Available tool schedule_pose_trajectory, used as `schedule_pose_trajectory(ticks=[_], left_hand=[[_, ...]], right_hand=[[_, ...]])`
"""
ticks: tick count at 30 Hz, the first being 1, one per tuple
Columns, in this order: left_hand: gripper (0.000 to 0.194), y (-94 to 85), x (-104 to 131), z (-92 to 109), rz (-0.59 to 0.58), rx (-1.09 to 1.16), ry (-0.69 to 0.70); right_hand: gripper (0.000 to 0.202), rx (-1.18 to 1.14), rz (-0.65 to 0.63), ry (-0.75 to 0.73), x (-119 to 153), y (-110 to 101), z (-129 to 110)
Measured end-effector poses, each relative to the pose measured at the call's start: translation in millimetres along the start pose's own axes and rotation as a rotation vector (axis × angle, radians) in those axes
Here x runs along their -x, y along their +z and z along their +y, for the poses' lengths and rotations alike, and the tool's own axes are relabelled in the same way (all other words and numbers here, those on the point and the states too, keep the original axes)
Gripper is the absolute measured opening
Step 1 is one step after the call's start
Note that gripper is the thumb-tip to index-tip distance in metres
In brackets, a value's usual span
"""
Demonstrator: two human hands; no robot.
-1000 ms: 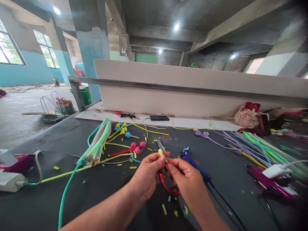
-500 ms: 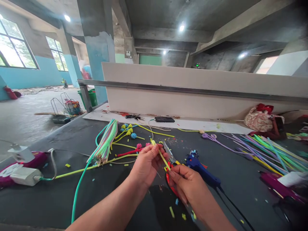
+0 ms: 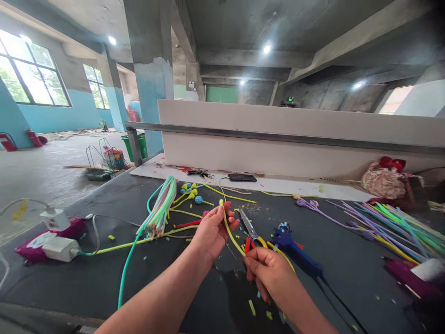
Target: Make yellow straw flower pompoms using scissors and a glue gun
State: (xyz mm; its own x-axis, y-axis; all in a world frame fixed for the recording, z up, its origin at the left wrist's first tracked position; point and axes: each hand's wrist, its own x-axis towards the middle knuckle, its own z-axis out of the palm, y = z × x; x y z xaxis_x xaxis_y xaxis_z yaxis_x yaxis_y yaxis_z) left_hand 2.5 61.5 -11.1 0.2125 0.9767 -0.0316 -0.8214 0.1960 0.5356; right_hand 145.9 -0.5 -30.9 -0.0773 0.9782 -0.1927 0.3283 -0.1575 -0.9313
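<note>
A yellow-green stem (image 3: 229,233) runs in a slight curve between my two hands over the dark table. My left hand (image 3: 212,232) pinches it near its top end, with the other fingers loosely curled. Lower down, my right hand (image 3: 264,269) grips the same stem between thumb and fingers. Scissors (image 3: 249,224) with open-looking blades and red and yellow about the handles lie just beyond my right hand, which partly hides them. A blue glue gun (image 3: 299,253) rests to the right of them.
A bundle of green and pink stems (image 3: 162,208) lies at left, near yellow and blue knotted pieces (image 3: 189,189). Purple stems (image 3: 323,211) spread at right. A phone (image 3: 242,177) lies by the white board (image 3: 278,157). Power strips (image 3: 66,234) sit at left and right.
The view has shifted, so the surroundings appear farther right and slightly lower. The stem between my hands now bends more, and my right hand has moved slightly away from the scissors.
</note>
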Motion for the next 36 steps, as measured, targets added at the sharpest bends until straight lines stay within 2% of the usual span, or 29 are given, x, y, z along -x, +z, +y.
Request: schedule_pose_trajectory(ticks=[4,7,10,12,14,16,20,23,28,32,36], left_hand=[[0.016,4.8,0.3,4.2,-0.006,-0.082,0.003],[0.017,7.9,-1.3,9.5,-0.010,-0.165,0.000],[0.022,10.5,0.7,11.5,-0.067,-0.232,-0.030],[0.025,10.9,4.9,9.2,-0.151,-0.334,-0.078],[0.027,9.6,10.3,4.3,-0.261,-0.505,-0.129],[0.029,7.0,15.8,-2.1,-0.355,-0.629,-0.176],[0.031,2.1,23.7,-13.5,-0.456,-0.667,-0.263],[0.030,1.2,26.3,-17.6,-0.463,-0.628,-0.306],[0.026,0.9,27.4,-19.7,-0.425,-0.463,-0.370],[0.028,1.2,29.1,-22.5,-0.396,-0.454,-0.375],[0.032,4.2,31.6,-27.3,-0.370,-0.521,-0.327]], right_hand=[[0.027,-0.001,-0.035,-0.003,0.7,4.2,-0.5],[0.026,0.039,-0.067,-0.010,1.5,0.0,-2.1],[0.020,0.097,0.081,-0.109,2.0,-12.5,-6.9],[0.027,0.062,0.236,-0.193,3.2,-21.4,-11.3],[0.035,-0.037,0.288,-0.241,5.4,-27.6,-15.2],[0.040,-0.156,0.213,-0.263,8.5,-30.7,-17.9],[0.034,-0.237,0.033,-0.237,15.1,-33.5,-22.0],[0.020,-0.145,0.044,-0.280,16.8,-35.3,-24.4],[0.019,0.056,0.254,-0.468,12.5,-30.2,-20.7],[0.019,0.238,0.396,-0.610,10.8,-24.9,-14.2],[0.021,0.261,0.437,-0.564,8.0,-24.4,-10.0]])
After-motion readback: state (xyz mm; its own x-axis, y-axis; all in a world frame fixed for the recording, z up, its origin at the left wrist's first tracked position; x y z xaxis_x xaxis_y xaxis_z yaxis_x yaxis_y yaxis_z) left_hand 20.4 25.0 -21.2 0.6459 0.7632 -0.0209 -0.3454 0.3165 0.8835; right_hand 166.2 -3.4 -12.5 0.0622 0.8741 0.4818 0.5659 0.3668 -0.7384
